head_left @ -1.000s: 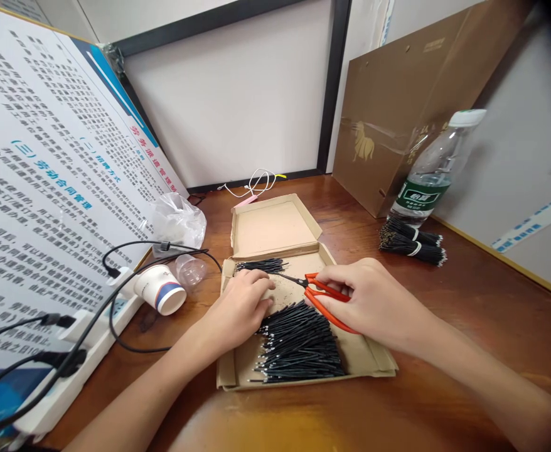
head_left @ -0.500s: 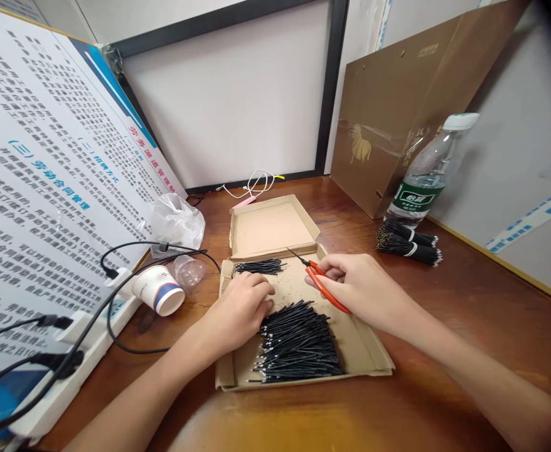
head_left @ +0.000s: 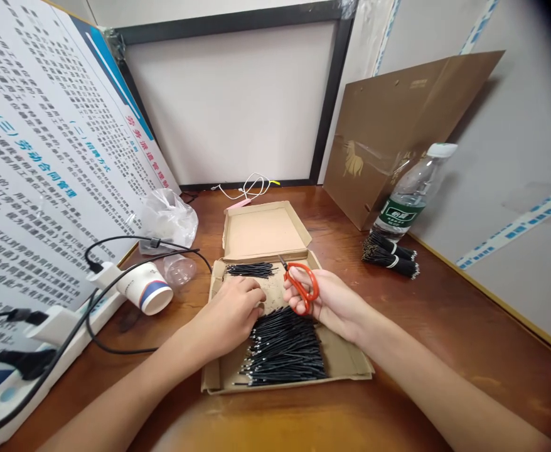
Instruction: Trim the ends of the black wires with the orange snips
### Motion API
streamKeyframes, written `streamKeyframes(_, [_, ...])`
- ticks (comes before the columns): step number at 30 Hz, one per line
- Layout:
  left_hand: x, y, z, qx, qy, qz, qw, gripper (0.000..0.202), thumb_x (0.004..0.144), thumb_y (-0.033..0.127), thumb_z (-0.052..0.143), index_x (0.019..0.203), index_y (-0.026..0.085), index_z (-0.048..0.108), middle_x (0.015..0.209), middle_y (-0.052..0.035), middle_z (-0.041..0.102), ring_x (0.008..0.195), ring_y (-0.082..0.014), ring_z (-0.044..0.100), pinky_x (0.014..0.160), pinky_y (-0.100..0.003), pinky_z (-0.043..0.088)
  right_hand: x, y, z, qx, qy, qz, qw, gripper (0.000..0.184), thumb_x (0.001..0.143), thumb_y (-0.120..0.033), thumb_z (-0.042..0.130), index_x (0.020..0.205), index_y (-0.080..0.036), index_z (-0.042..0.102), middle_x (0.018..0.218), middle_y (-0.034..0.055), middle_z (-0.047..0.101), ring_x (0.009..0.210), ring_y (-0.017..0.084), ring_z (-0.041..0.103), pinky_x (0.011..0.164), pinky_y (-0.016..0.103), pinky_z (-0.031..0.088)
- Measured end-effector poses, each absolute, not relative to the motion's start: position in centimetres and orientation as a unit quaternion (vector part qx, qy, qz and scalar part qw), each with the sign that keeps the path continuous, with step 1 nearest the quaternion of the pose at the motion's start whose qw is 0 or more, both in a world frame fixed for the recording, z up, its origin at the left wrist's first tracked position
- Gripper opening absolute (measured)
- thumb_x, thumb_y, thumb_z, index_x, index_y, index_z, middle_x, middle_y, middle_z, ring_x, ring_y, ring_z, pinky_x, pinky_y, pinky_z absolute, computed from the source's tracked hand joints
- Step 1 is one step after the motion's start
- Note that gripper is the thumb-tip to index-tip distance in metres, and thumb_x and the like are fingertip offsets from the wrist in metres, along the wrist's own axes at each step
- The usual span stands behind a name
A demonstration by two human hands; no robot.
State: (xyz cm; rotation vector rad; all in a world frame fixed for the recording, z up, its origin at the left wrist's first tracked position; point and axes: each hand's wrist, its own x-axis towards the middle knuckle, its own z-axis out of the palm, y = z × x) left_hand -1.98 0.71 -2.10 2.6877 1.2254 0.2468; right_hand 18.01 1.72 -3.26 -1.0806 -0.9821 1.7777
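Observation:
An open cardboard box (head_left: pixel 348 358) lies on the table with its lid folded back. Inside, a large pile of short black wires (head_left: pixel 285 351) with shiny ends fills the near part, and a smaller pile of black wires (head_left: pixel 251 270) lies along the far left. Between the piles rests my left hand (head_left: pixel 233 311), its fingers bent and closed over the box; whatever they pinch is hidden. My right hand (head_left: pixel 334 301) grips red-handled scissors (head_left: pixel 310 285), the handle loops turned up and the dark blades pointing away, above the far edge of the large pile.
Tied bundles of black wires (head_left: pixel 391 256) lie by a water bottle (head_left: pixel 402 194) and a brown paper bag (head_left: pixel 374 138) at right. Left are a tipped paper cup (head_left: pixel 148 289), a plastic bag (head_left: pixel 169 220) and a power strip (head_left: pixel 68 370) with cables. A white cable (head_left: pixel 255 185) lies behind the box.
My right hand has moved left and turned over, so the scissors' handle loops now face up. My left hand stays at the same spot over the box. The view has shifted slightly.

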Motion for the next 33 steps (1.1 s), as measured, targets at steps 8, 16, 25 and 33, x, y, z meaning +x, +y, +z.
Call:
streamKeyframes(8, [-2.1,0.7,-2.1,0.906,0.407,0.086,0.084,0.014,0.091,0.013,0.05,0.09,0.013,0.063,0.099,-0.0108,0.06,0.093,-0.0248,0.055,0.084,-0.042,0.046,17.8,1.5,-4.0,-0.431,-0.315,0.732,0.424,0.023,0.093,-0.025,0.052,0.074,-0.013,0.054,0.064,0.0095,0.067,0.051,0.012,0.064,0.053,0.019,0.053])
streamKeyframes(16, [-2.3,0.7,-2.0,0.905,0.406,0.089,0.09,0.013,0.09,0.013,0.051,0.092,0.013,0.063,0.099,-0.0109,0.06,0.095,-0.0258,0.054,0.084,-0.042,0.046,17.4,2.1,-3.8,-0.425,-0.292,0.762,0.392,0.026,0.091,-0.024,0.057,0.067,-0.012,0.054,0.06,0.0069,0.062,0.051,0.01,0.061,0.053,0.019,0.054])
streamKeyframes(25, [-2.3,0.7,-2.1,0.909,0.399,0.094,0.081,0.014,0.089,0.01,0.05,0.09,0.013,0.063,0.097,-0.0106,0.06,0.094,-0.025,0.054,0.082,-0.04,0.046,16.9,2.2,-3.3,-0.444,-0.333,0.754,0.351,0.023,0.089,-0.023,0.057,0.069,-0.011,0.056,0.058,0.0079,0.064,0.049,0.012,0.062,0.047,0.018,0.05])
streamKeyframes(33, [-2.5,0.8,-2.3,0.903,0.416,0.084,0.074,0.014,0.089,0.011,0.05,0.089,0.014,0.063,0.096,-0.0104,0.061,0.093,-0.0256,0.055,0.082,-0.041,0.047,17.2,2.3,-2.9,-0.444,-0.325,0.762,0.342,0.024,0.091,-0.019,0.052,0.069,-0.012,0.055,0.057,0.0069,0.063,0.049,0.01,0.061,0.047,0.017,0.05])
